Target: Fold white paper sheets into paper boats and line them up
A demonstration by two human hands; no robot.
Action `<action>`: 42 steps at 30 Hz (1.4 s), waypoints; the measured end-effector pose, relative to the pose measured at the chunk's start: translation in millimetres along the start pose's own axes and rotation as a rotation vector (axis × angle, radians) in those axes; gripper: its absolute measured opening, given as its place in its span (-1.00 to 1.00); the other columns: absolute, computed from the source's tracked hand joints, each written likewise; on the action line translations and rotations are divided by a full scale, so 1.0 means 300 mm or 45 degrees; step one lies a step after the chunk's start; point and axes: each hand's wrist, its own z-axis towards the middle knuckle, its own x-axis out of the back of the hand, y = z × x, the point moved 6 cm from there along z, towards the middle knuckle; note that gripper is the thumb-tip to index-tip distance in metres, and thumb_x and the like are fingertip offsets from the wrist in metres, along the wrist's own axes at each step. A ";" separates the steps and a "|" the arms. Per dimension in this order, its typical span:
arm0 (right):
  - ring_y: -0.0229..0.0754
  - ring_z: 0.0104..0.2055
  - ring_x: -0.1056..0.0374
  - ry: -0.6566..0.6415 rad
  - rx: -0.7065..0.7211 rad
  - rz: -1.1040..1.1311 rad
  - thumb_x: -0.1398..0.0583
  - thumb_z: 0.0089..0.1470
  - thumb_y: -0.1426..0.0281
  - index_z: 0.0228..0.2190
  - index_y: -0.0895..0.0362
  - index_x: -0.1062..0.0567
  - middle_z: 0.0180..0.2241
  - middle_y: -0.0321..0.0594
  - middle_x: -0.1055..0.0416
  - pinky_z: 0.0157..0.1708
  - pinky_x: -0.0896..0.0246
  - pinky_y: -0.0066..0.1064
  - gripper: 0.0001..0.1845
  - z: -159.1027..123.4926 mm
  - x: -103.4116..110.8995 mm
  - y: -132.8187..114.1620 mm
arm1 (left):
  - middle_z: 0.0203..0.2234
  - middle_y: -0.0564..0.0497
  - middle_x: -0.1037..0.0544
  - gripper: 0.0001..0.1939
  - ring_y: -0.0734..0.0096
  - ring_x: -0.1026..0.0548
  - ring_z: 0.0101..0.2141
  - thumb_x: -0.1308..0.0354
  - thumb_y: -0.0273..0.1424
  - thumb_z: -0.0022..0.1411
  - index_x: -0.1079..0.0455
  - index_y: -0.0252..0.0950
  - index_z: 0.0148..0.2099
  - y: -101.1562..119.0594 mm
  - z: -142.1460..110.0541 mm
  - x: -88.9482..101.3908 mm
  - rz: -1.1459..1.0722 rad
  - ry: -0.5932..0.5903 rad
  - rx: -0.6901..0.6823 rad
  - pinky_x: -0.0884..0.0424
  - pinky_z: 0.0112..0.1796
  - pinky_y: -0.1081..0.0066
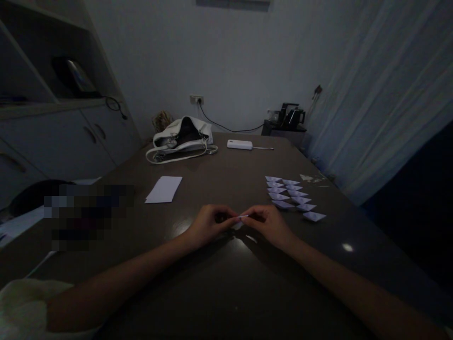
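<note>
Between my two hands, over the middle of the table, is a small folded piece of white paper (242,216). My left hand (211,224) pinches its left end between thumb and fingers. At the other end, my right hand (269,224) grips it the same way. Most of the paper is hidden by the fingertips. Several folded paper boats (278,196) stand in two rows to the right, a little beyond my right hand. A stack of white paper sheets (164,190) lies flat to the left, farther off than my left hand.
A white handbag (184,137) sits open at the table's far left. Near the far edge lies a white power bank (239,144) with a short cable. Small paper scraps (312,178) lie beyond the boats. A dark kettle (294,116) stands on a low cabinet behind.
</note>
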 end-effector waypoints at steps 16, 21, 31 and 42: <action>-0.23 -0.40 -0.41 -0.033 -0.006 0.101 -0.23 0.00 0.28 -0.42 0.18 -0.55 -0.44 -0.21 -0.52 -0.37 -0.30 -0.41 -0.79 -0.006 -0.012 -0.010 | -0.53 0.02 -0.51 -0.72 0.50 -0.38 -0.51 -0.10 -0.25 0.22 -0.48 -0.38 -0.31 0.008 -0.009 -0.012 -0.016 -0.034 -0.063 -0.23 -0.47 0.54; -0.21 -0.38 -0.42 0.012 0.095 -0.036 -0.21 0.03 0.31 -0.44 0.17 -0.55 -0.44 -0.18 -0.52 -0.35 -0.29 -0.40 -0.82 -0.016 -0.013 -0.041 | -0.58 0.02 -0.49 -0.68 0.50 -0.39 -0.54 0.00 -0.31 0.29 -0.46 -0.39 -0.39 0.029 -0.016 -0.022 0.122 -0.141 -0.101 -0.23 -0.46 0.53; -0.28 -0.47 -0.31 -0.140 0.102 -0.177 -0.14 0.11 0.23 -0.44 0.19 -0.50 -0.51 -0.26 -0.43 -0.46 -0.17 -0.48 -0.72 -0.026 -0.056 -0.019 | -0.63 0.02 -0.46 -0.67 0.50 -0.39 -0.57 -0.01 -0.30 0.26 -0.40 -0.38 -0.46 0.019 -0.012 -0.004 -0.001 0.018 -0.044 -0.23 -0.51 0.52; -0.34 -0.57 -0.21 -0.269 0.047 0.025 -0.20 0.00 0.30 -0.61 0.18 -0.41 -0.63 -0.33 -0.32 -0.53 -0.08 -0.50 -0.74 -0.024 -0.071 -0.021 | -0.55 0.04 -0.45 -0.72 0.51 -0.41 -0.52 -0.02 -0.24 0.28 -0.32 -0.37 -0.33 0.011 -0.009 -0.042 -0.320 -0.133 -0.070 -0.29 -0.47 0.52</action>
